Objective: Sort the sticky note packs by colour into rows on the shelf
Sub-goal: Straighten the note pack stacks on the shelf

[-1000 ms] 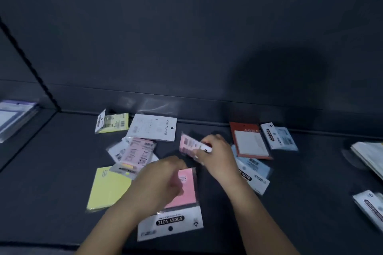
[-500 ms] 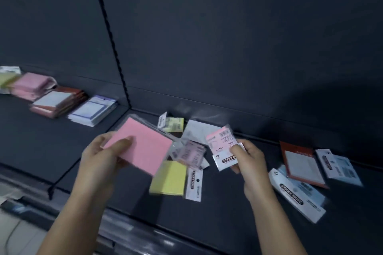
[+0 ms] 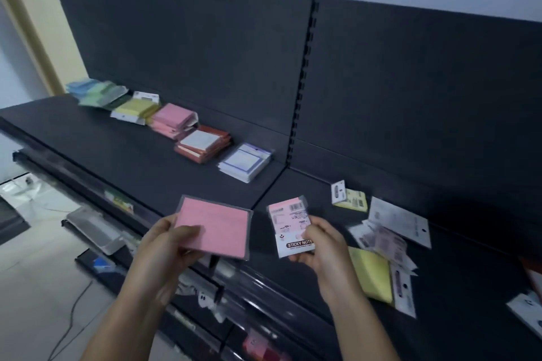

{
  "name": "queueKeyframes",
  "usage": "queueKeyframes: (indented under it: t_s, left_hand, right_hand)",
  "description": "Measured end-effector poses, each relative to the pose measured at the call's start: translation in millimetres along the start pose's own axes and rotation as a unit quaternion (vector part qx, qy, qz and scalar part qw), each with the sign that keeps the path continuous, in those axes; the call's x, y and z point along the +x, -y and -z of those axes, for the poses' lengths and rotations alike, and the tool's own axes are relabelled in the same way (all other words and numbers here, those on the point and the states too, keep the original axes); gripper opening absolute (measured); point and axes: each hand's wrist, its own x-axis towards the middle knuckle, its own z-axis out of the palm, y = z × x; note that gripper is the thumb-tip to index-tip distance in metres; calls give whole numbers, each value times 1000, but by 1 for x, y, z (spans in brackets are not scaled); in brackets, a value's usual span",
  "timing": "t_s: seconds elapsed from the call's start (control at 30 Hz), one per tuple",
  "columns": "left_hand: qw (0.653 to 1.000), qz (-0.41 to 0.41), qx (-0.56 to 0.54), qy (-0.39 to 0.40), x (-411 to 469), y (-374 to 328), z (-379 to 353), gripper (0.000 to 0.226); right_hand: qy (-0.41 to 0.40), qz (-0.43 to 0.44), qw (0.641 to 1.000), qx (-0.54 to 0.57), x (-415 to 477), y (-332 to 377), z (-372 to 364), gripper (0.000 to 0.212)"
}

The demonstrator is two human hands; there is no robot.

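My left hand [image 3: 164, 246] grips a large pink sticky note pack [image 3: 218, 228] by its left edge, thumb on top. A small pink pack [image 3: 290, 223] with a "STICKY NOTE" label is pinched by my right hand [image 3: 319, 246] at its lower right corner. Both packs hang over the front of the dark shelf [image 3: 146, 161]. Along the shelf's back stand sorted stacks: blue-green [image 3: 93, 92], yellow [image 3: 136, 108], pink [image 3: 174, 120], red-orange [image 3: 203, 142] and white-purple [image 3: 245, 161]. Unsorted packs lie at the right, among them a large yellow pack [image 3: 372, 272] and a small yellow pack [image 3: 350, 199].
A slotted upright [image 3: 302, 85] divides the shelf's back panel into left and right bays. Lower shelves with clear price rails [image 3: 96, 231] jut out below my hands. A cable [image 3: 73, 313] lies on the pale floor at the lower left.
My view has swung left, revealing the whole row of sorted stacks. Both hands carried their pink packs left, off the unsorted pile, and now hold them level near the bay divider.
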Motion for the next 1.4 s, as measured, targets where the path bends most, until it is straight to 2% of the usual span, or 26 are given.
queueKeyframes:
  t_s: [0.17,0.3,0.5,0.7,0.9,1.13,1.4]
  left_hand:
    - [1000,-16,-3,-4,11,-22,58,29]
    - [999,-20,-16,-35,23,-34,92,26]
    - [995,-33,-30,-86,63,-53,126,17]
    - [990,-59,-19,-125,121,-89,150,17]
    - [982,-85,-4,-166,168,-125,182,17]
    - [977,-83,-22,-195,210,-152,236,18]
    - [983,-88,-25,-158,270,-204,320,19]
  right_hand:
    - [60,-43,997,35,-2,-21,-73,31]
    - [97,-92,988,74,-1,-28,-123,21]
    - [141,-71,987,9,31,-36,-192,8]
    - [195,-51,977,-65,85,-37,-266,10]
    - [237,-59,967,-70,125,-35,-342,9]
    - [250,-62,963,-75,144,-52,-424,9]
    - [222,-49,972,-51,151,-74,-532,9]
